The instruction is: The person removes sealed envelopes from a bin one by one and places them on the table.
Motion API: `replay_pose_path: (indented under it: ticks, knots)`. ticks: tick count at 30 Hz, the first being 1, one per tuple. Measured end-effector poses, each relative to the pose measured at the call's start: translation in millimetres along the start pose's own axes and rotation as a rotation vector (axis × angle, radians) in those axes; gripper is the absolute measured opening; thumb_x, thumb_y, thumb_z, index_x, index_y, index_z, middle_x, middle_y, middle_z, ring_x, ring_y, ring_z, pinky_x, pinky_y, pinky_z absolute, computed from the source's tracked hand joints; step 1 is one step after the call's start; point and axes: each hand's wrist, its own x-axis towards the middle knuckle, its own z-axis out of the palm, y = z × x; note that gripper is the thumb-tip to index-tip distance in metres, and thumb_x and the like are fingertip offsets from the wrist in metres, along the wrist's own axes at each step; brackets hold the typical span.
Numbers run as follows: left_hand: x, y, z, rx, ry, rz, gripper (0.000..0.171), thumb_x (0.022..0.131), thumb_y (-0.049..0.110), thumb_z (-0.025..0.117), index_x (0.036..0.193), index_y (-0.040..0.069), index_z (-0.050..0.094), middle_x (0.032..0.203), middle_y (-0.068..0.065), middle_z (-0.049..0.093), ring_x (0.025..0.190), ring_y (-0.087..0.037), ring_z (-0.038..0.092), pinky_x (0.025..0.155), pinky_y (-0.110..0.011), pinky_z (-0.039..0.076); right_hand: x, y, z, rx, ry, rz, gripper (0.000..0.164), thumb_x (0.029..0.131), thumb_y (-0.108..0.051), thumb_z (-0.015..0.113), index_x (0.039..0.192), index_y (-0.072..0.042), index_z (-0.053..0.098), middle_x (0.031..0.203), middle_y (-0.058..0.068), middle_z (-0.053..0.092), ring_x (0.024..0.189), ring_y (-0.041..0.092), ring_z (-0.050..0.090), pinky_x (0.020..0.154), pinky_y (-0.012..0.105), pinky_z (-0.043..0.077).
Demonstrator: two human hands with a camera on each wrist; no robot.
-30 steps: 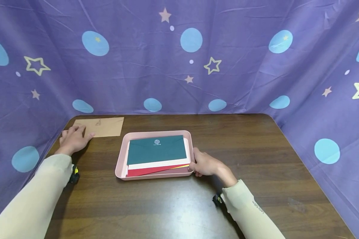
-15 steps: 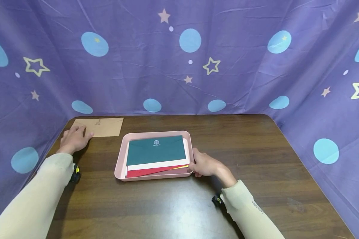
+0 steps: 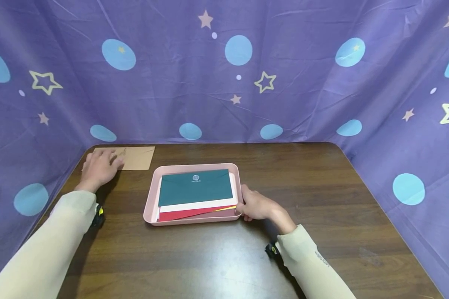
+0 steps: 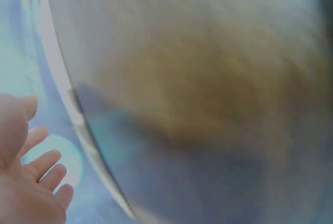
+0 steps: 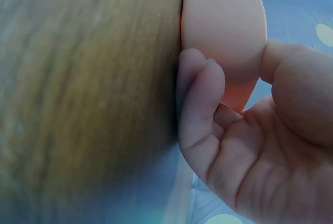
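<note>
A brown kraft envelope (image 3: 138, 158) lies at the table's far left corner, its left part hidden by my left hand (image 3: 99, 168). In the left wrist view that hand (image 4: 34, 182) has loosely bent fingers with nothing between them, and a gap shows between it and the envelope's pale edge (image 4: 78, 114). A pink tray (image 3: 191, 222) stands mid-table. My right hand (image 3: 258, 204) grips the tray's right side; in the right wrist view, the thumb is at the rim and curled fingers (image 5: 200, 109) reach against the tray wall (image 5: 223, 21). A dark green envelope (image 3: 196, 189) tops the tray's stack.
Beneath the green envelope are white paper (image 3: 194, 206), a red envelope (image 3: 179, 214) and a thin yellow edge (image 3: 226, 208). The brown wooden table (image 3: 321, 199) meets a purple curtain (image 3: 303, 99) with stars and dots at the back and sides.
My left hand has risen off the kraft envelope and shifted slightly right over it. The right hand and the tray stay where they were.
</note>
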Motion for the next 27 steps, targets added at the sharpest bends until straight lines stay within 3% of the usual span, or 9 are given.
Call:
replay_pose_path:
  ticks: [6,15,18,22,27]
  knots:
    - [4.6,35.9,-7.9,-0.027,0.103,0.153,0.042,0.097,0.029,0.053,0.125,-0.002,0.053,0.121,-0.031,0.05,0.114,-0.05,0.038,0.095,-0.058,0.025,0.4,0.2,-1.6,0.007,-0.005,-0.002,0.04,0.086,-0.009,0.06,0.117,0.003,0.037,0.071,0.009,0.058,0.054,0.019,0.059,0.051,0.032,0.052]
    - [-6.0,97.6,-8.3,-0.092,0.106,0.321,0.031,0.09,0.022,0.065,0.116,0.005,0.062,0.114,-0.018,0.061,0.107,-0.04,0.047,0.091,-0.053,0.033,-2.6,1.1,-2.2,0.003,-0.008,0.016,0.042,0.088,-0.01,0.06,0.12,0.003,0.036,0.072,0.009,0.059,0.055,0.018,0.059,0.052,0.032,0.052]
    - [-15.5,117.1,-10.1,-0.103,0.067,0.398,0.025,0.089,0.021,0.068,0.11,0.009,0.065,0.11,-0.012,0.063,0.106,-0.034,0.049,0.091,-0.051,0.035,-2.4,1.5,-2.3,0.002,-0.004,0.012,0.041,0.087,-0.009,0.06,0.119,0.004,0.036,0.072,0.009,0.059,0.055,0.018,0.059,0.052,0.032,0.052]
    - [-29.2,139.8,-12.3,-0.096,-0.037,0.505,0.018,0.088,0.023,0.07,0.103,0.013,0.067,0.101,-0.004,0.066,0.098,-0.025,0.055,0.084,-0.047,0.042,-1.3,0.8,-1.8,0.005,-0.004,0.007,0.043,0.087,-0.009,0.059,0.121,0.004,0.035,0.071,0.008,0.059,0.055,0.019,0.06,0.051,0.032,0.052]
    - [-44.3,155.7,-8.6,-0.063,-0.197,0.568,0.03,0.085,0.028,0.073,0.108,0.01,0.066,0.099,-0.005,0.065,0.09,-0.023,0.054,0.078,-0.044,0.044,0.0,-1.1,-0.5,0.02,-0.004,0.0,0.046,0.086,-0.009,0.06,0.122,0.004,0.035,0.069,0.009,0.059,0.055,0.02,0.06,0.051,0.033,0.052]
